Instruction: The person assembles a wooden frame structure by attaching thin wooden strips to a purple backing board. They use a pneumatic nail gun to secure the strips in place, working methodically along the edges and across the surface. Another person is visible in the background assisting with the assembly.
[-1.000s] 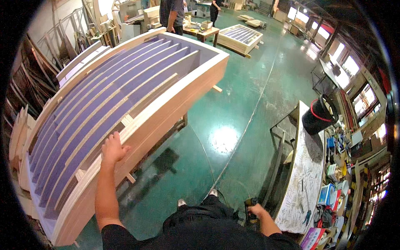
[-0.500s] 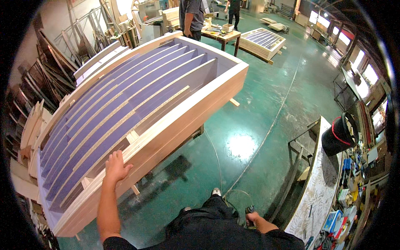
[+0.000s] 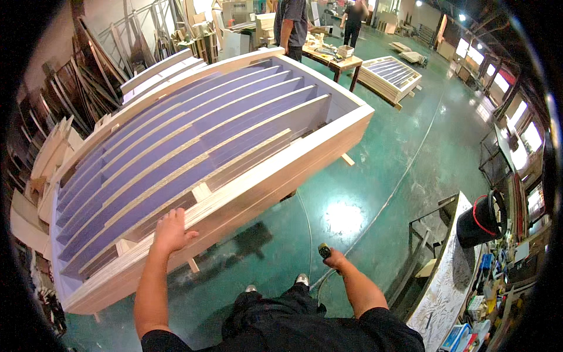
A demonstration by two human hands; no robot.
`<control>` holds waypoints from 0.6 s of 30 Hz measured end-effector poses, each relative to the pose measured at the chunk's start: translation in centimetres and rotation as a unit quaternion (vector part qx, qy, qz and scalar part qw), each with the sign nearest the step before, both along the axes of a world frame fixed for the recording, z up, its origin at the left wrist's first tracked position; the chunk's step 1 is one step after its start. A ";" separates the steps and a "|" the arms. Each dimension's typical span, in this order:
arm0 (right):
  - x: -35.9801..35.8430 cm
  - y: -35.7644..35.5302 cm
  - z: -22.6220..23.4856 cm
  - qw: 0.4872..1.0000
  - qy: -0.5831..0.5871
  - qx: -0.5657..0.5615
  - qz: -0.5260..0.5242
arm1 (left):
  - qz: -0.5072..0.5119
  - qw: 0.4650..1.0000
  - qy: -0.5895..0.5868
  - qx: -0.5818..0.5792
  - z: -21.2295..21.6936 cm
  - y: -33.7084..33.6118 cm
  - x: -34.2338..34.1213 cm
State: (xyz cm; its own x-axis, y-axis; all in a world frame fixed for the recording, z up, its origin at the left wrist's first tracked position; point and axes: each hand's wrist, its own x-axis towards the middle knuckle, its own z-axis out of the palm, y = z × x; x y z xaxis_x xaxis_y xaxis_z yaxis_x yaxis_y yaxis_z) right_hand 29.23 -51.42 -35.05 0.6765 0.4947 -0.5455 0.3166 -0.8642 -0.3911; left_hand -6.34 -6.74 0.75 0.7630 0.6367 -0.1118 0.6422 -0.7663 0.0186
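Note:
My left hand lies palm down on the near top edge of a large pale wooden frame, its fingers stretched out flat and holding nothing. Inside this frame run several long curved slats with violet faces and pale top edges. Small wooden blocks sit between the near edge and the closest slat. To the right of the frame, over the floor, my right hand is wrapped round a small dark hand tool with a yellowish end. A thin hose shows below that hand; the tool's exact kind cannot be made out.
A bench with a black bucket stands at right, beside cluttered tools. Beyond the frame are a person, a wooden table and a slatted panel stack. Another hose crosses the green floor. Boards lean at left.
My right hand has lifted the tool up and forward, away from my side. My left hand stays on the frame's edge. The view has shifted slightly, and both my shoes now show.

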 end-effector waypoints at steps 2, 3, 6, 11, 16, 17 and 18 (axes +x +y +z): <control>-2.9 0.6 0.7 0.999 0.024 0.021 -0.007 | -0.011 1.000 0.008 -0.001 -0.2 0.0 0.3; -5.1 1.5 0.9 0.999 0.037 0.036 -0.004 | -0.010 1.000 0.013 0.002 0.2 0.2 -0.3; -13.0 2.5 1.2 0.995 0.066 -0.045 -0.053 | -0.024 0.999 -0.021 0.008 0.8 0.7 -1.1; -29.3 -6.8 -7.3 0.985 0.087 -0.142 -0.038 | -0.055 0.986 -0.150 -0.040 0.3 0.3 -1.8; -41.9 -12.1 -9.9 0.963 0.213 -0.078 -0.145 | -0.119 0.895 -0.427 -0.049 0.0 0.2 -4.6; -43.8 -12.4 -9.9 0.959 0.221 -0.086 -0.156 | -0.140 0.860 -0.487 -0.061 -0.1 0.0 -5.8; -45.1 -12.7 -9.8 0.956 0.224 -0.096 -0.160 | -0.177 0.820 -0.541 -0.054 0.2 -0.7 -7.6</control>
State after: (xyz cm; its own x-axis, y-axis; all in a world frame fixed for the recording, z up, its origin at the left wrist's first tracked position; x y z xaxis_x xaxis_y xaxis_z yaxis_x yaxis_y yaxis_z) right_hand -15.90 -64.08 -44.88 0.4533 0.1632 -0.8763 -0.1391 -0.9581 -0.2504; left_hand -13.92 -7.43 0.91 0.5877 0.3837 0.7123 -0.0581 -0.8581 0.5102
